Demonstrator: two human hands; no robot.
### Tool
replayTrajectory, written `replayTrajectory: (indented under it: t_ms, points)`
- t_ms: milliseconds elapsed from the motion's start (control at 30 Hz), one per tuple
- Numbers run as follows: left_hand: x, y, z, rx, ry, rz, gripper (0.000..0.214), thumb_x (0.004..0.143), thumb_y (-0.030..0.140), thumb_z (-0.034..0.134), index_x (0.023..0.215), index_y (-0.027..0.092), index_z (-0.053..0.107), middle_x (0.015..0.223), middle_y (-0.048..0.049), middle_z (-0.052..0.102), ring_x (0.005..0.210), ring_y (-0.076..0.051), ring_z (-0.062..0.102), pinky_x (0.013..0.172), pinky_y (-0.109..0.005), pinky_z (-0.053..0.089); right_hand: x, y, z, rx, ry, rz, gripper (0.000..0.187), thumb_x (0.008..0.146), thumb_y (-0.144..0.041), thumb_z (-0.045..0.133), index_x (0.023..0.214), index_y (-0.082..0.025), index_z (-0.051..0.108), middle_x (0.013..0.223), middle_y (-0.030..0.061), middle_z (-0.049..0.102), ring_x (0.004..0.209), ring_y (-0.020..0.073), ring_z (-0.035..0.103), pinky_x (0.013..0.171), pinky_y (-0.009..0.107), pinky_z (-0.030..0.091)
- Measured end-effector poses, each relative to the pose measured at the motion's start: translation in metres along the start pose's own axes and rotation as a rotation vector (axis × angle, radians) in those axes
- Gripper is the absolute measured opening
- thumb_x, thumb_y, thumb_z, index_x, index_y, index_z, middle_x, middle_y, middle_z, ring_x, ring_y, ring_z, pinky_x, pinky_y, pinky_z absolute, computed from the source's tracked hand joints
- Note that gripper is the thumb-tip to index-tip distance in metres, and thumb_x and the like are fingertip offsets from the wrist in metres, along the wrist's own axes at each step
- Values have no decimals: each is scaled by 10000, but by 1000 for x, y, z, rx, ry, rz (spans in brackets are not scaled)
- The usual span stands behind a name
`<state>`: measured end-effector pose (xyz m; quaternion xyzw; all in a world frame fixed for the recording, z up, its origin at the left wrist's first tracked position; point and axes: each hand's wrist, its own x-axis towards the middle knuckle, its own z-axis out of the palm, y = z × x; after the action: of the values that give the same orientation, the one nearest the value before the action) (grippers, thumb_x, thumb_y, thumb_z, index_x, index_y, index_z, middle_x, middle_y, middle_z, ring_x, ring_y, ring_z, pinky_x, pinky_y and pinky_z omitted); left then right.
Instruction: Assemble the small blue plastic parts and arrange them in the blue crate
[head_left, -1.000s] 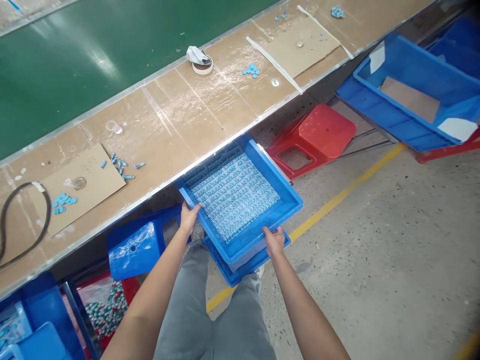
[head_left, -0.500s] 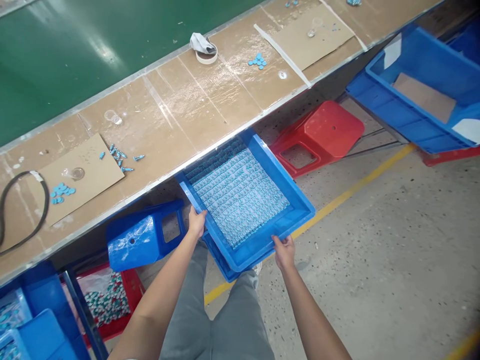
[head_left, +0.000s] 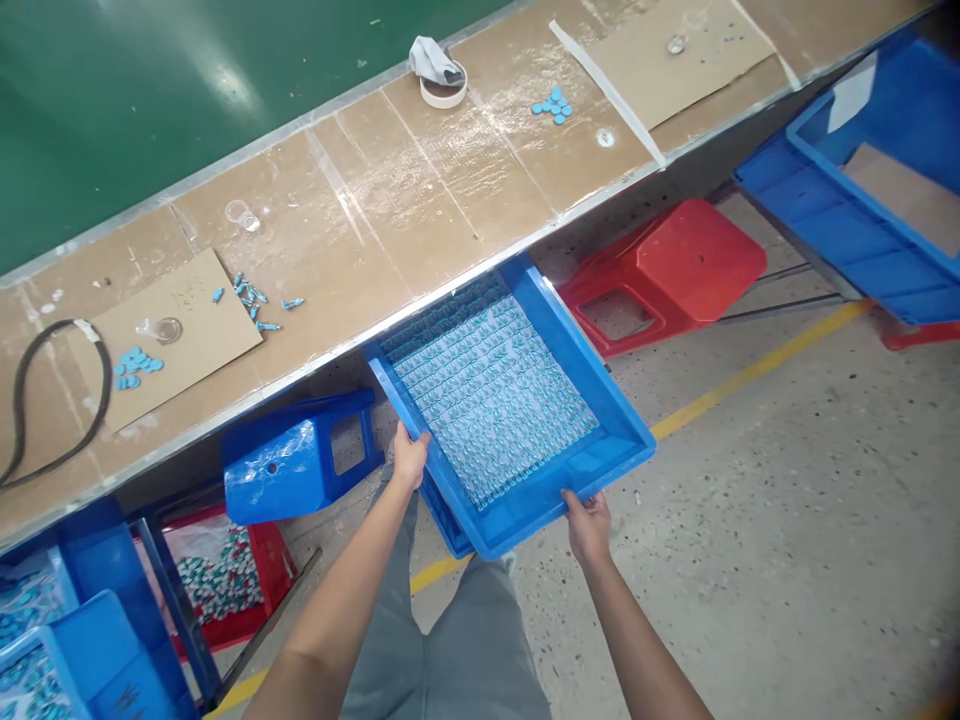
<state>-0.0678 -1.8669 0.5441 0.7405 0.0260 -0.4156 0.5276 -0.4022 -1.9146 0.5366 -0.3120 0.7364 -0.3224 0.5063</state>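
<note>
Further out from bench (head_left: 322, 290) now: blue tray (head_left: 581, 470), long way pointing off it, far end at bench edge. L hand (head_left: 410, 457) clamped on left side, nearer bench; R hand (head_left: 589, 527) clamps near end. Tiny bits (head_left: 510, 410) inside.

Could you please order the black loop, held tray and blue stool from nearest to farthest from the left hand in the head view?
1. Held tray: in the left hand, touching it.
2. Blue stool: to the hand's left.
3. Black loop: far left, on the table.
</note>
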Motion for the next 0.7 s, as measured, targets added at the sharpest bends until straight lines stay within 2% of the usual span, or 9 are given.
replayTrajectory:
  t_ms: [133, 400, 533, 633, 700]
  points:
    - [-5, -6, -1, -42, -10, -42, 555, 684, 107, 663, 1222, 220, 583, 1102, -61, 720, 960, -208, 687, 930, -369, 535, -4, -2, -4, 10, 10, 69, 588, 541, -383, 828, 1055, -217, 597, 922, 2, 699, 831, 186, 645, 759, 314, 529]
    - [-20, -16, -5, -83, -40, -18, 527, 678, 158, 698, 1192, 216, 597, 1150, -75, 708, 1050, -231, 670, 1015, -410, 493, -15, 6, -21, 15, 11, 98, 569, 536, -391, 847, 1009, -220, 581, 890, -12, 688, 801, 180, 631, 761, 320, 524]
    - [-23, -18, -9, -82, -66, -14, 523, 700, 177, 693, 1209, 221, 582, 1158, -70, 705, 1062, -225, 663, 1016, -398, 490, -17, 13, -24, 30, -17, 104, 587, 554, -393, 850, 1045, -233, 571, 957, -7, 696, 855, 180, 640, 797, 319, 524]
    - [-23, -18, -9, -79, -71, -37, 531, 708, 188, 701, 1222, 226, 574, 1171, -63, 702, 1055, -216, 665, 1006, -386, 499, -18, 12, -24, -19, -28, 110, 622, 564, -438, 840, 1084, -245, 557, 1002, 11, 696, 903, 212, 653, 827, 353, 535]
    - [-23, -19, -9, -67, -68, -31, 540, 718, 191, 705, 1238, 230, 567, 1200, -64, 695, 1068, -213, 662, 1009, -381, 500, -19, 4, -26, -133, -34, 99, 633, 570, -491, 825, 1085, -238, 555, 1033, 49, 694, 956, 266, 659, 860, 406, 543]
